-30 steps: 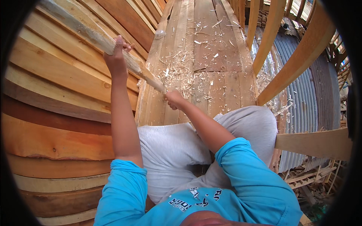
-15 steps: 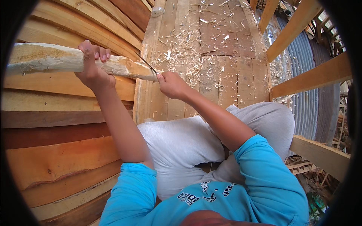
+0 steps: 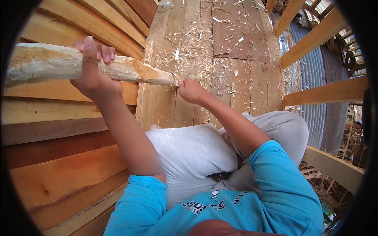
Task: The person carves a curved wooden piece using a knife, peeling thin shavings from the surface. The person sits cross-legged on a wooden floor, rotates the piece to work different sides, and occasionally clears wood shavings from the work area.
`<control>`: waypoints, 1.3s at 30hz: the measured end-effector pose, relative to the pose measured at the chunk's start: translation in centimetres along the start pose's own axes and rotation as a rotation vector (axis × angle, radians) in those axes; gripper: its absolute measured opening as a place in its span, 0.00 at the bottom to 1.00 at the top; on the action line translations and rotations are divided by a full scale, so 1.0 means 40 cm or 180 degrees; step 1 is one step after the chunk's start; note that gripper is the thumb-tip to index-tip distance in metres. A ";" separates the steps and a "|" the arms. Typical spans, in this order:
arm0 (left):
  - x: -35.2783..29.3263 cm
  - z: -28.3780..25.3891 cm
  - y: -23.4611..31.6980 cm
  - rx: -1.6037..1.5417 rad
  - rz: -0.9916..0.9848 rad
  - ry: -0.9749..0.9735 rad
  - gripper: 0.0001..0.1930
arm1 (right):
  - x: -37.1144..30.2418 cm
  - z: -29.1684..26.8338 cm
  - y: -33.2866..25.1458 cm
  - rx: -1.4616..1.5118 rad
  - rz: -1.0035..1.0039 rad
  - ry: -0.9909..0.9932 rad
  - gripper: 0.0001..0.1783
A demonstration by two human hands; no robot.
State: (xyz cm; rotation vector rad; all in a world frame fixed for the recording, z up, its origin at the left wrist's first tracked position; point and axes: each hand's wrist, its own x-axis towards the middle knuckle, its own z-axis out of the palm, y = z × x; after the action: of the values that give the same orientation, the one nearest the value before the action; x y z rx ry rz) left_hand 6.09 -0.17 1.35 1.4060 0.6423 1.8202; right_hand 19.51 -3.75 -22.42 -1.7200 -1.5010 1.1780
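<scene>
A pale, peeled wooden pole (image 3: 43, 65) stretches from the left rim to a narrower whittled end on the right. Wrapped around its middle, my left hand (image 3: 95, 74) keeps it raised above the boards. My right hand (image 3: 193, 91) is closed at the narrow end of the pole, gripping a knife whose thin blade (image 3: 172, 72) slants up and left from the fist. The knife's handle is hidden inside the fingers.
Curled wood shavings (image 3: 197, 51) litter the plank floor (image 3: 240, 86). Stacked boards (image 3: 67, 169) line the left side. Wooden rails (image 3: 327, 90) run along the right, with corrugated metal sheets (image 3: 313, 98) beyond. A small clear object (image 3: 165, 5) lies at the far edge.
My right hand has slid to the right along the pole's thin end with the knife. The pole's narrow end has also shifted right. My left hand still grips the pole.
</scene>
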 end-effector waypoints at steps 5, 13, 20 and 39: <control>-0.008 0.009 -0.002 0.0017 0.0017 0.0151 0.10 | -0.045 -0.054 -0.087 0.0254 -0.0187 -0.0185 0.25; -0.001 0.000 -0.003 0.0066 0.0100 0.0535 0.11 | -0.076 -0.031 -0.146 0.0517 -0.0810 0.0263 0.22; 0.012 -0.025 -0.005 -0.0029 0.0116 0.0676 0.11 | -0.112 -0.026 -0.186 0.0110 -0.0846 0.0450 0.21; -0.016 -0.015 0.002 -0.0329 0.0003 -0.0285 0.12 | -0.056 -0.094 -0.152 0.0032 -0.0229 -0.0295 0.23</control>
State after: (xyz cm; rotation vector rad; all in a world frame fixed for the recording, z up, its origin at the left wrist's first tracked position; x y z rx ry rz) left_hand 5.58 -0.70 0.87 1.4101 0.4949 1.7549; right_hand 19.97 -4.12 -14.94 -1.6110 -1.5952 1.2404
